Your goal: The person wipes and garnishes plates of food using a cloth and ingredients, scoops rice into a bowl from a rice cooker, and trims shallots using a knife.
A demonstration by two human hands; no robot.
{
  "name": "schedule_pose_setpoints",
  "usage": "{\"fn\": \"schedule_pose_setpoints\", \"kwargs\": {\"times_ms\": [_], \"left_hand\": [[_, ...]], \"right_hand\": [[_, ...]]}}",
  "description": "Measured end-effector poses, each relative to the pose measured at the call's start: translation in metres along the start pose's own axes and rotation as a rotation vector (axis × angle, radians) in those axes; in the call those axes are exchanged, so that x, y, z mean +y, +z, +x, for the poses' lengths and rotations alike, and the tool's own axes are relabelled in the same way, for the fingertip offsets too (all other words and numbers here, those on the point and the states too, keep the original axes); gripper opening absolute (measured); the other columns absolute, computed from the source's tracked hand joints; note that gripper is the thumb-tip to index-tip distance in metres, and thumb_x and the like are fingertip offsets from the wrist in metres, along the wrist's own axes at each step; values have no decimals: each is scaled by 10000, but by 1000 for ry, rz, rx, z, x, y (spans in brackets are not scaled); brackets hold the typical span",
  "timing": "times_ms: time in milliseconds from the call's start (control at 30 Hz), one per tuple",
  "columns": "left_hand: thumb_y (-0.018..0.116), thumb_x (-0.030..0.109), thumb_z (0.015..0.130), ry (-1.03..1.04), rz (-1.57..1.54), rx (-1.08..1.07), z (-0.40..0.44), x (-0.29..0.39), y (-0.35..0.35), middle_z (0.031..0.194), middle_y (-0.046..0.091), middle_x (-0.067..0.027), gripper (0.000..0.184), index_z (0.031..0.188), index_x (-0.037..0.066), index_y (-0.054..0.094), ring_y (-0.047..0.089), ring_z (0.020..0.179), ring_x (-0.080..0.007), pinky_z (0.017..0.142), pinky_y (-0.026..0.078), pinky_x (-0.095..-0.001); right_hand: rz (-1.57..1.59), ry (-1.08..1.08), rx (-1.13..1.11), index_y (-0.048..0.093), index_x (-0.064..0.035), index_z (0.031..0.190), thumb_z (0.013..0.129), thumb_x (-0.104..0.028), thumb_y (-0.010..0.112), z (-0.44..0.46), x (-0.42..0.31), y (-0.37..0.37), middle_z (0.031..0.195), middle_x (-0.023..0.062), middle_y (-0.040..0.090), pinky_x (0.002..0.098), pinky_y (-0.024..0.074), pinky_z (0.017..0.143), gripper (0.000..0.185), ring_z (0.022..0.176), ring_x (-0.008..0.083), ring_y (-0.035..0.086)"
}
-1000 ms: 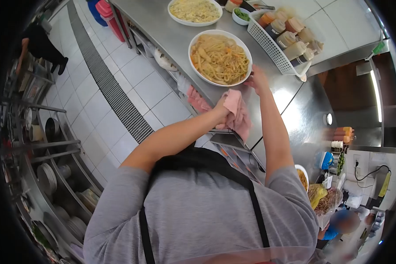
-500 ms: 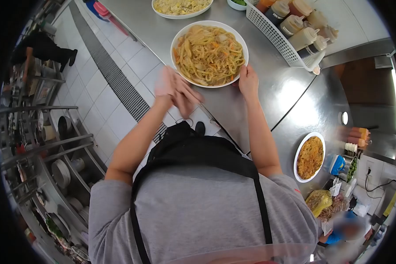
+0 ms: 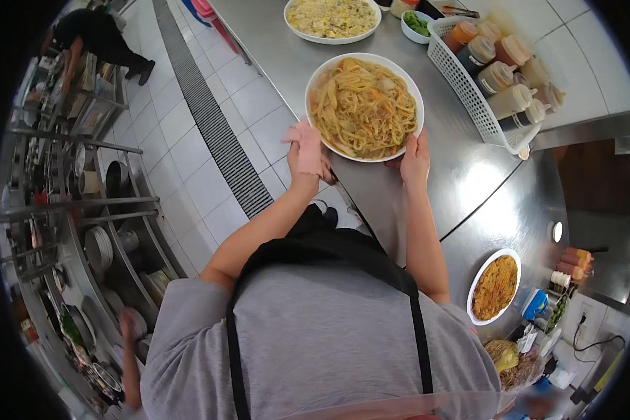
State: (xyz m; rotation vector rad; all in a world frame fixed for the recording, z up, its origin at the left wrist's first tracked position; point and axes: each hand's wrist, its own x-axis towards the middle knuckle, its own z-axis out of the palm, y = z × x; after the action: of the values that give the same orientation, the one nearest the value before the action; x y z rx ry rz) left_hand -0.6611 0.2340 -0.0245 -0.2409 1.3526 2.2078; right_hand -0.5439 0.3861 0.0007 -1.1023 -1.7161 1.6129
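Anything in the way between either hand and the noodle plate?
At the left hand, the pink cloth lies on the side toward the noodle plate; whether it touches is unclear. Nothing visible blocks the right hand, which grips the rim.

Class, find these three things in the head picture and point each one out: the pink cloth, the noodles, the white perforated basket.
Pink cloth point(image 3: 309, 155): head view, on its hanging fold.
Noodles point(image 3: 362, 106): head view, middle of the heap.
White perforated basket point(image 3: 468, 89): head view, on its long side wall.
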Motion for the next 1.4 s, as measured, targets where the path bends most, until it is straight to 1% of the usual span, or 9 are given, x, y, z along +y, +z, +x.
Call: {"fn": "schedule_pose_setpoints", "kwargs": {"times_ms": [67,200,267,400,567,767,1067,1133,1400], "left_hand": [[518,200,836,465,268,-75,20,7,5,836,554,-56,190,948,48,495,517,668,-126,536,421,-251],[545,218,810,634,677,-74,89,19,-15,853,555,-58,241,958,33,502,523,716,-151,617,439,-275],[496,208,798,-75,-214,100,86,64,8,902,562,-79,296,1020,12,489,543,807,-204,711,446,-301],[422,192,798,-20,-482,-335,58,81,-34,962,556,-105,330,1067,7,471,542,905,-239,765,451,-341],[365,121,823,-182,-90,-361,10,38,-51,1062,508,-101,343,1148,25,417,518,952,-219,820,429,-332],[396,179,875,441,409,-117,31,3,-3,895,542,-66,259,1049,12,492,504,781,-144,717,414,-247],[410,183,854,516,1120,-649,100,69,46,817,581,-70,259,927,0,578,530,770,-125,673,436,-260],[422,190,847,-30,898,-806,106,74,64,834,579,-41,242,926,41,596,523,768,-95,653,435,-249],[464,216,826,-76,1201,-1056,139,68,128,848,566,-28,229,902,46,599,506,748,-92,649,428,-251]], "right_hand": [[-11,-4,-4,300,-104,1293,906,-162,290,-1,0,0,942,94,569,258,523,449,392,626,156,601],[-39,-6,-15,323,-91,1271,906,-164,290,-4,-6,0,934,94,566,263,523,441,373,640,154,596],[-42,-19,-28,321,-90,1272,906,-163,292,-2,-3,0,933,95,566,262,522,437,375,642,156,597],[-86,-19,-26,314,-87,1275,904,-156,296,0,-1,-2,940,101,566,260,521,428,378,635,167,602],[-31,-8,-38,307,-85,1276,896,-140,301,-2,-1,-2,959,110,565,259,524,432,384,640,180,607],[-19,-23,-93,244,-102,1318,865,-98,366,7,-3,-12,849,115,595,266,506,448,469,558,169,594],[-362,128,-485,345,-143,1294,840,-111,422,81,-37,-83,893,90,603,244,496,454,462,601,137,585],[-517,145,-573,391,-163,1274,838,-111,434,99,-61,-83,910,75,607,231,494,466,441,630,121,581],[-1189,-253,-860,557,-164,1113,765,-154,544,194,-84,-18,880,116,620,293,455,710,349,781,220,587]]}}
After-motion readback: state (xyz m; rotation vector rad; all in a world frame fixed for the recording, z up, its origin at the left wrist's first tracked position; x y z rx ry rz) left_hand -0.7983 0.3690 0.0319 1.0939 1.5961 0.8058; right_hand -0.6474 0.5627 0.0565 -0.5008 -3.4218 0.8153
